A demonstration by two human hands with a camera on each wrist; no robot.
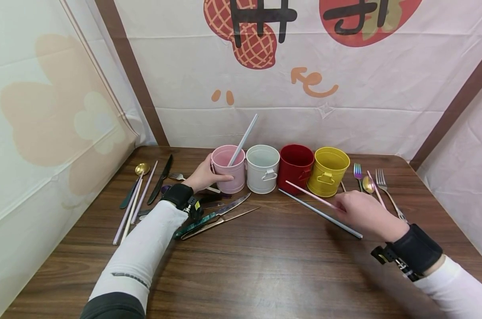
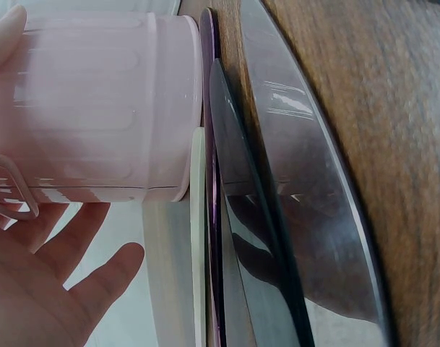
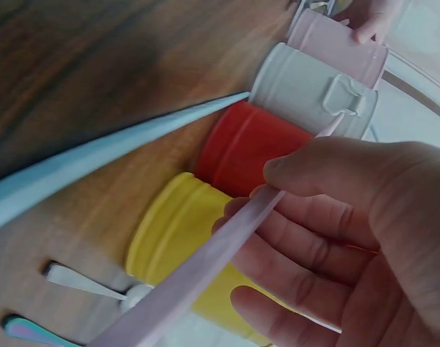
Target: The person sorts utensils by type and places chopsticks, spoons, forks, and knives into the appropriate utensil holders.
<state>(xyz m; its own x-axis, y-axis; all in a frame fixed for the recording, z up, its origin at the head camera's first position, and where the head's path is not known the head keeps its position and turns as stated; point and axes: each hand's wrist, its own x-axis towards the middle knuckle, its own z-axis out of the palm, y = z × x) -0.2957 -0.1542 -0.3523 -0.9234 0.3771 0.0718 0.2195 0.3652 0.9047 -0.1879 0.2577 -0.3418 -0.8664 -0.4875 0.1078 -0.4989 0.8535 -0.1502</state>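
Note:
My left hand (image 1: 206, 174) holds the small pink bucket (image 1: 234, 179) by its side, its thumb across the front. Two pale blue chopsticks (image 1: 244, 138) lean inside that bucket. In the left wrist view, the bucket (image 2: 97, 108) stands beside several pieces of cutlery. Over the table's right side, my right hand (image 1: 362, 210) pinches a pink chopstick (image 1: 310, 194) between thumb and fingers; it slants up toward the buckets in the head view. Below it, a light blue chopstick (image 1: 324, 215) lies on the table in front of the red bucket (image 1: 294, 170).
White (image 1: 262, 170) and yellow (image 1: 328, 173) buckets complete the row. Left lie chopsticks (image 1: 127, 212), a gold spoon (image 1: 142, 169) and a black knife (image 1: 161, 179). A green-handled knife (image 1: 213, 216) lies in front. At right are forks (image 1: 388, 188) and another gold spoon (image 1: 368, 184).

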